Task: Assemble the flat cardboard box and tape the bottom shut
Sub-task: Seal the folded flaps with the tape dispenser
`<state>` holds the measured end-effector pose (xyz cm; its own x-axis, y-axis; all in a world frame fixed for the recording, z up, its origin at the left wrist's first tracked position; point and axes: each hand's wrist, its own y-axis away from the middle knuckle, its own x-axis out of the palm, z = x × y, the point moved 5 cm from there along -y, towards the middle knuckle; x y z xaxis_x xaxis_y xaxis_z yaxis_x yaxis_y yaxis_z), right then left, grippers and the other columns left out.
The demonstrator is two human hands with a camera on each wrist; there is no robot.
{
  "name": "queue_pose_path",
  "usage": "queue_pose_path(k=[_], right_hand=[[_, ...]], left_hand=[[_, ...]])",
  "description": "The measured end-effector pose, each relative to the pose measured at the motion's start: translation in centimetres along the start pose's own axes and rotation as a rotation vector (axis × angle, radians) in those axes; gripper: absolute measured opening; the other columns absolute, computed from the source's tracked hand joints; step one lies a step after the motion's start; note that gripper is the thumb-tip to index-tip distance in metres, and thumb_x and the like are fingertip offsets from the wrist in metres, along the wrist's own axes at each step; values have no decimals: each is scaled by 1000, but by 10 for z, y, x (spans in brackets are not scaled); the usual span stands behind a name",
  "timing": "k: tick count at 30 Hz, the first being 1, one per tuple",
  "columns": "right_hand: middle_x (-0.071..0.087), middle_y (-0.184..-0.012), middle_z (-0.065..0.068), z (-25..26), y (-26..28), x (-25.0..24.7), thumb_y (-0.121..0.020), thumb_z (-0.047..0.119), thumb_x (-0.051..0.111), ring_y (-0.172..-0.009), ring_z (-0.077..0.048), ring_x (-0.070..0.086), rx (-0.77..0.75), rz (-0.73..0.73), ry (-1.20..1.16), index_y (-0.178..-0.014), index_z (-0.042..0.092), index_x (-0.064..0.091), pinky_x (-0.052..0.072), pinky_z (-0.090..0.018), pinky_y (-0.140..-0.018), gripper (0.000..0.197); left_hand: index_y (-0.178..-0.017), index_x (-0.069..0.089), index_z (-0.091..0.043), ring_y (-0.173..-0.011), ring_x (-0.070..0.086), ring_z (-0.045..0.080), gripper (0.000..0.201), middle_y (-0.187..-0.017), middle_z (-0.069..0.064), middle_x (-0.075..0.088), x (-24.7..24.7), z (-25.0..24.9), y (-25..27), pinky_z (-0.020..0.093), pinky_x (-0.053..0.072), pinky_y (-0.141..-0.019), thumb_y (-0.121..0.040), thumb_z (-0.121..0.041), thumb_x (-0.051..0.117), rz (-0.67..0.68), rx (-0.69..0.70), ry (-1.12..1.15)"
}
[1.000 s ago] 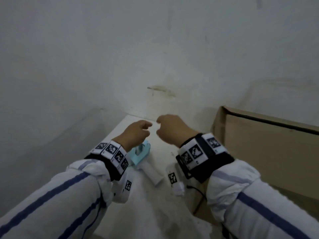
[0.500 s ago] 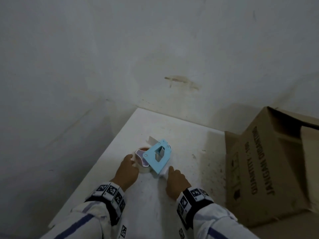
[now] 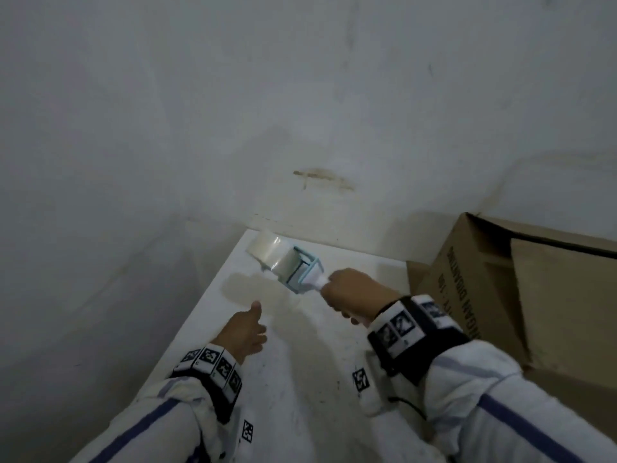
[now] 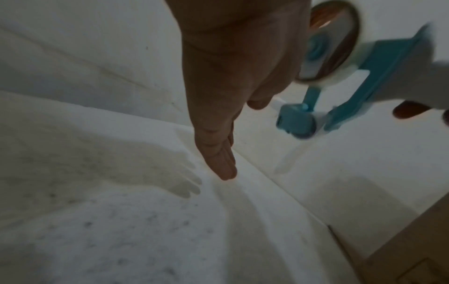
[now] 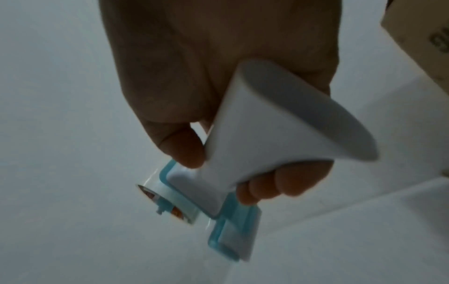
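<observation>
Fingers, right hand: thumb (image 5: 181, 148) and fingers curled round the white handle (image 5: 255, 146) of the tape dispenser (image 3: 288, 264) — a full grip, the handle's flared end sticking out under the palm.
Fingers, left hand: straight and held close together, thumb (image 3: 256, 307) raised apart from them; they hold nothing.
Right hand (image 3: 354, 295): lifted above the white table (image 3: 300, 412), carrying the dispenser clear of the surface.
Left hand (image 3: 242, 332): low over the table near its left edge; whether the fingertips (image 4: 227, 171) touch the surface I cannot tell.
Tape dispenser: light blue frame with a roll of clear tape (image 3: 268, 250) at its far end, pointing away from the person toward the back left corner of the table; it casts a shadow on the table below.
Dispenser from the left wrist view: the roll's brown core (image 4: 335, 38) and the blue roller end (image 4: 296, 123) show beside the left hand, blurred.
Cardboard box (image 3: 521, 295): brown, opened out — no longer flat — sitting at the right side of the table, well apart from the dispenser, with dark print on the side facing the person and one flap (image 3: 564, 295) lying across its opening.
Wall (image 3: 300, 111): plain, pale, with a brownish smear above the table's far edge.
</observation>
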<state>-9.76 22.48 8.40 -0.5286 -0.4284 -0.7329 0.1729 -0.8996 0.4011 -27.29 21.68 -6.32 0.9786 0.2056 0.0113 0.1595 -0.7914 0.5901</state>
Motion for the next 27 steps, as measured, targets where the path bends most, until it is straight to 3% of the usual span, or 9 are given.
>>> queue_pose_path(k=[2, 4, 8, 10, 12, 18, 22, 25, 27], right_hand=[[51, -69, -12, 9, 21, -29, -83, 11, 44, -52, -20, 42, 43, -23, -134, -76, 7, 48, 33, -22, -50, 9], [54, -75, -16, 15, 41, -53, -84, 9, 43, -56, -22, 45, 59, -36, -187, -83, 3, 48, 37, -24, -51, 8], [58, -79, -19, 11, 64, -88, -82, 10, 44, -59, -25, 50, 67, -52, -262, -95, -2, 50, 41, -27, -54, 19], [58, -77, -18, 3, 73, -98, -81, 10, 44, -60, -26, 51, 92, -50, -268, -91, -2, 52, 42, -29, -56, 17], [58, -75, -17, -5, 78, -105, -82, 11, 44, -61, -26, 51, 113, -49, -276, -94, -2, 52, 43, -29, -57, 20], [63, -59, -12, -30, 103, -145, -83, 16, 54, -55, -24, 54, 140, -134, -207, -84, -1, 58, 47, -30, -60, 18], [67, -68, -11, -52, 125, -190, -79, 22, 72, -52, -21, 58, 21, -222, -118, -92, 3, 67, 53, -31, -57, 24], [63, -64, -8, -78, 141, -225, -79, 17, 72, -49, -18, 55, 11, -272, -99, -89, 2, 68, 50, -27, -52, 19], [60, -65, -10, -98, 152, -247, -81, 9, 67, -51, -20, 53, 13, -294, -121, -89, 0, 67, 49, -27, -52, 12]], left_hand=[[-130, 42, 0, -106, 56, 37, 69, -122, 26, 53, 22, -12, 7, 43, 45, -85, -95, -58, 26, 132, -48, 201], [-141, 29, 5, -123, 47, 41, 88, -138, 29, 43, 44, -27, 17, 48, 41, -96, -90, -67, 20, 281, -102, 449], [-103, 53, 4, -84, 65, 33, 69, -93, 23, 64, 83, -62, 37, 44, 56, -76, -93, -61, 30, 456, -73, 672], [-83, 54, -2, -64, 67, 26, 38, -70, 15, 65, 99, -73, 46, 37, 59, -63, -97, -35, 42, 435, -42, 651], [-75, 52, -3, -59, 61, 21, 24, -62, 11, 59, 107, -78, 49, 30, 59, -56, -96, -11, 42, 344, -19, 615], [-79, 52, -3, -68, 49, 21, 21, -78, 13, 51, 143, -103, 68, 30, 46, -63, -95, 2, 38, 242, 37, 600], [-83, 57, -7, -70, 55, 21, 16, -82, 11, 59, 178, -138, 93, 27, 49, -57, -93, -3, 45, 280, 191, 622], [-97, 55, -10, -70, 57, 19, 7, -83, 8, 62, 204, -160, 110, 29, 48, -60, -92, -9, 50, 259, 337, 610], [-107, 48, -14, -65, 53, 16, 17, -77, 6, 60, 222, -169, 121, 29, 46, -60, -92, -10, 53, 246, 390, 611]])
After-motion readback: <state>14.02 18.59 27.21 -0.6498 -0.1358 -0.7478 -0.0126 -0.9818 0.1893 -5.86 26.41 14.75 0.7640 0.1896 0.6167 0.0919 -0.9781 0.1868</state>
